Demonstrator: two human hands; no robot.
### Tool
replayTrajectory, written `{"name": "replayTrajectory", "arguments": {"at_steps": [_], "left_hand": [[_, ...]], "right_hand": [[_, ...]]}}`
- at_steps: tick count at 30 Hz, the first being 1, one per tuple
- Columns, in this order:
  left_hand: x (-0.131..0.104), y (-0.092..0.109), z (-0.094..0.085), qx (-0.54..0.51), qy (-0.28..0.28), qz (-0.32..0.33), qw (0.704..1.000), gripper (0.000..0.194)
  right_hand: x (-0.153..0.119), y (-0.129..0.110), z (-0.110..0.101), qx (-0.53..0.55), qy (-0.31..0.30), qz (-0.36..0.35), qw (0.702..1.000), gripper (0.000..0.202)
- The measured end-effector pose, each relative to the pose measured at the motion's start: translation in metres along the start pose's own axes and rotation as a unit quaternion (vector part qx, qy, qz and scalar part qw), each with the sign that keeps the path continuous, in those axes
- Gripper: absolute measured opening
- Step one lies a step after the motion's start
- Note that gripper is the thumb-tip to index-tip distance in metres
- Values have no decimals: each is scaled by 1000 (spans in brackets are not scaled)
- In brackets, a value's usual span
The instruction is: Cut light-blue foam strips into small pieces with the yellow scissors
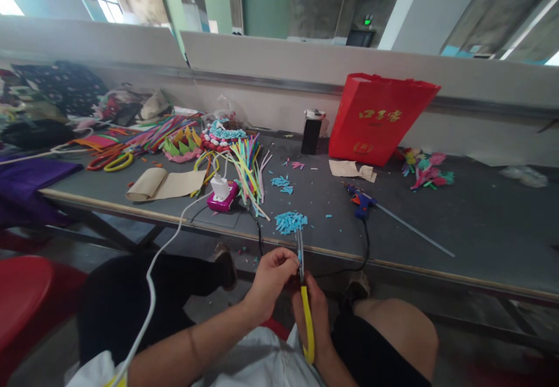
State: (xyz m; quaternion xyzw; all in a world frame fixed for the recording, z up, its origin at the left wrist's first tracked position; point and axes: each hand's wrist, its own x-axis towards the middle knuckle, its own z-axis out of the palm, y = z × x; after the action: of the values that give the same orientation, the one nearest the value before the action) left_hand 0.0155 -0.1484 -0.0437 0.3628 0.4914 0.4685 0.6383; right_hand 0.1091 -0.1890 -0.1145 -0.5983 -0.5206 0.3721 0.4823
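My right hand (321, 311) is wrapped round a pair of scissors (309, 332) with yellow handles. The narrow blades point away from me, over the table's front edge. Beside the blades, my left hand (274, 273) is closed in a pinch, its fingertips at a small light-blue piece (300, 255) that lies against the metal. A heap of short cut blue pieces (290, 222) rests on the tabletop just beyond the scissor tips. Another small group of blue pieces (283, 184) lies farther back. My fingers partly hide what the left hand pinches.
A glue gun (361, 202) with a long glue stick lies right of the heap. Left are colourful thin strips (248, 169), a purple power adapter (222, 196) with a white cable, and a paper roll (152, 184). A red bag (378, 119) stands behind.
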Motion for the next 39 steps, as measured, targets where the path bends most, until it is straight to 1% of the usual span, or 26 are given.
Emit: {"name": "replayTrajectory", "arguments": {"at_steps": [4, 9, 13, 18, 24, 29, 33, 39], "left_hand": [[-1, 2, 0, 1, 1, -1, 1000, 11], [1, 3, -3, -8, -1, -1, 1000, 9], [4, 2, -4, -2, 1, -7, 1000, 11], [5, 2, -4, 5, 2, -10, 1000, 14], [6, -2, -5, 11, -8, -11, 1000, 13], [8, -8, -10, 14, -12, -14, 1000, 11], [8, -6, -10, 1, -4, -23, 1000, 11], [8, -1, -6, -9, -3, -22, 1000, 15]], "right_hand": [[0, -2, 1, 5, 6, 1, 1000, 26], [-1, -1, 4, 26, -13, 0, 1000, 28], [-4, -1, 5, 35, -25, 11, 999, 28], [-4, -4, 4, 33, -26, 23, 999, 29], [0, -6, 1, 16, -12, 1, 1000, 26], [1, -8, -1, 9, -20, -5, 1000, 23], [-2, -7, 0, 16, -33, -9, 999, 24], [-3, -3, 3, 19, -33, 25, 999, 28]]}}
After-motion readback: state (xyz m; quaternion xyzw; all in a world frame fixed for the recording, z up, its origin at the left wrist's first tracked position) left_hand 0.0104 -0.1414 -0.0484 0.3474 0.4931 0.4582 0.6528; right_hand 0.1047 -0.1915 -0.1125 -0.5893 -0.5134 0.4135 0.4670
